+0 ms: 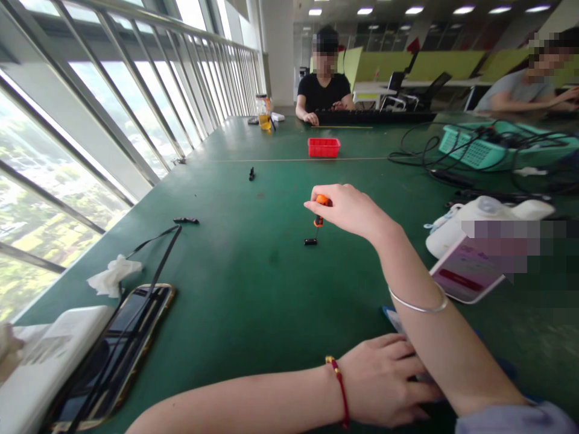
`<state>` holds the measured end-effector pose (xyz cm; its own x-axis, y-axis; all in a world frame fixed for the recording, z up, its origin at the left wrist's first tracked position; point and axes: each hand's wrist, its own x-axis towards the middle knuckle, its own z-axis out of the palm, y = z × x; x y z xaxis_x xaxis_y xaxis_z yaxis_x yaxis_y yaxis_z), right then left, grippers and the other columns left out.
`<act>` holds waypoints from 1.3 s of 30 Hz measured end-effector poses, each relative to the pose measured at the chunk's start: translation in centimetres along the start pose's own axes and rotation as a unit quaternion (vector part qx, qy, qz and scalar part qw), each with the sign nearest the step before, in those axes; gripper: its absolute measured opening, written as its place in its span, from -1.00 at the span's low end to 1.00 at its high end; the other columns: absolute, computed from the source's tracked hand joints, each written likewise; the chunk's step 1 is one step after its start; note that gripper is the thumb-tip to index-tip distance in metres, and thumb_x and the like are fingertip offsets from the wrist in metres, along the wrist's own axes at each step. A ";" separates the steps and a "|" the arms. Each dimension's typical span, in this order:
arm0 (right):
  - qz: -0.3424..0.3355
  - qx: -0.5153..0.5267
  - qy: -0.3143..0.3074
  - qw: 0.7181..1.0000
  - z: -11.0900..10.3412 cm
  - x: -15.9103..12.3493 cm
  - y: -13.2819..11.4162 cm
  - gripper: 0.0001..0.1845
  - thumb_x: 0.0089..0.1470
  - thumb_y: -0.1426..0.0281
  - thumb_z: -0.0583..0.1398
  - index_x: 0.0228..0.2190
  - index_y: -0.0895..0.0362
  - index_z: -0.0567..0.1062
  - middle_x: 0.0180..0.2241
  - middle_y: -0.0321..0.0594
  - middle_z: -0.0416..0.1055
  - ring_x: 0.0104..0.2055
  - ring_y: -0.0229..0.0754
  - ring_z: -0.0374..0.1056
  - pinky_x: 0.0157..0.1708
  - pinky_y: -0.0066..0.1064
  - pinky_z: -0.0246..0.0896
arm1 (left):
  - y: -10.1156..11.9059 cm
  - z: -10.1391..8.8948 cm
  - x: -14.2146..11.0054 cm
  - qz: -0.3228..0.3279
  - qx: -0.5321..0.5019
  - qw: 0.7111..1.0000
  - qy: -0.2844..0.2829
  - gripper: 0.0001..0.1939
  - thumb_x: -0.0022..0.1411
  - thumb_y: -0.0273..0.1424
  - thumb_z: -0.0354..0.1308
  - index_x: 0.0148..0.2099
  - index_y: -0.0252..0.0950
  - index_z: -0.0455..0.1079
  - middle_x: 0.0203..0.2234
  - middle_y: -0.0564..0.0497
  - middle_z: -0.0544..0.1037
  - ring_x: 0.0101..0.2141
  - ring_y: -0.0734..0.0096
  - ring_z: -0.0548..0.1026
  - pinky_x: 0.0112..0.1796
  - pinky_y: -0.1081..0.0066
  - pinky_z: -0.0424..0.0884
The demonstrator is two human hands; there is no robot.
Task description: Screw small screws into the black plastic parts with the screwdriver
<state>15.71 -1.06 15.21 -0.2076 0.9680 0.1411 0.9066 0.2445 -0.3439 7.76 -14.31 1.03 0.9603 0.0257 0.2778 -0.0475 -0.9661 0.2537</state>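
My right hand (pixel 346 208) is closed around the orange and black handle of a small screwdriver (pixel 322 200). Its thin shaft points down, and the tip meets or nearly meets a small black plastic piece (pixel 310 242) on the green table (pixel 235 301). My left hand (pixel 384 380) lies low on the table, beneath my right forearm, with fingers stretched out and slightly apart. Beside and partly under those fingers is a blue-edged item (pixel 392 317), mostly hidden. Farther off, another small black part (pixel 251 174) stands on the tabletop, and a slim black piece (pixel 186 220) lies to the left.
A red bin (pixel 324 147) stands ahead. At left are a phone (pixel 149 301), a strap, a crumpled tissue (pixel 115 274) and a white box. At right are a white bottle (pixel 479 223), a teal basket (pixel 470 147) and tangled cables. Two people sit beyond; a railing borders the left.
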 end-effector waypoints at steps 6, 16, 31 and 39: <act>0.023 -0.006 0.022 0.999 0.0 0.5 0.7 -0.56 0.12 0.04 -0.07 -0.52 0.06 0.35 -0.57 -0.30 0.35 -0.51 -0.24 0.21 -0.50 -0.44 -0.08 | -2.7 -3.0 -1.8 -0.071 0.001 0.992 0.100 -0.70 0.30 -0.29 -0.10 -0.25 -0.26 0.45 -0.23 0.05 0.50 -0.21 0.47 0.43 0.00 0.40 0.23; 0.023 -0.018 0.043 0.999 0.0 0.5 0.9 -0.79 -0.07 0.26 0.08 -0.32 0.02 0.36 -0.44 -0.31 0.41 -0.44 -0.21 0.24 -0.49 -0.44 -0.04 | -14.7 -8.1 -6.7 -0.442 0.029 0.866 0.232 -0.52 -0.02 -0.21 0.24 -0.05 -0.26 0.31 -0.20 -0.02 0.45 -0.16 0.24 0.36 -0.13 0.27 0.28; 0.063 -0.026 0.045 0.997 -0.2 0.5 1.4 -0.67 0.05 0.11 -0.01 -0.41 0.03 0.42 -0.47 -0.25 0.42 -0.46 -0.18 0.26 -0.51 -0.42 -0.06 | -17.6 -6.5 -6.8 -0.432 -0.004 0.881 0.192 -0.85 0.06 -0.27 0.23 -0.31 -0.17 0.52 -0.29 0.03 0.48 -0.20 0.27 0.36 -0.11 0.25 0.26; 0.078 -0.032 0.053 0.995 -0.4 0.5 1.7 -0.75 0.01 0.24 0.03 -0.32 0.02 0.44 -0.42 -0.24 0.45 -0.44 -0.16 0.28 -0.50 -0.42 -0.04 | -17.4 -6.6 -6.7 -0.436 -0.003 0.880 0.188 -0.86 0.07 -0.27 0.22 -0.30 -0.16 0.52 -0.29 0.03 0.48 -0.20 0.27 0.36 -0.10 0.25 0.25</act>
<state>17.29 -0.17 15.03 -0.0255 0.9818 0.1884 0.9473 0.0840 -0.3093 0.36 4.05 0.88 0.4738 0.8409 0.2615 0.6605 -0.5357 0.5261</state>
